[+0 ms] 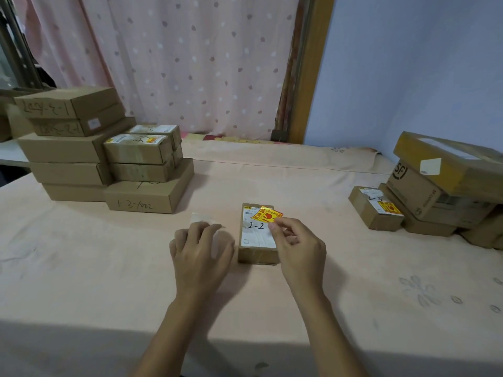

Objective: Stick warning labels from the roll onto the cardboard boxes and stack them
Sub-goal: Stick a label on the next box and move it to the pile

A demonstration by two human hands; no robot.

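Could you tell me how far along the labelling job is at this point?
Done: at least two small boxes already carry yellow labels, the left labelled box on a stack, the right labelled box beside a pile. In hand: the right hand pinches a warning label over the box marked 2-2. Left: pressing it down and stacking that box.

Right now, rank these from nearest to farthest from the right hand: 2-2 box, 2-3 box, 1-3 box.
1. 2-2 box, just left of the right hand, under the warning label it pinches.
2. 2-3 box, off to the right.
3. 1-3 box, far left, beside the stacks.
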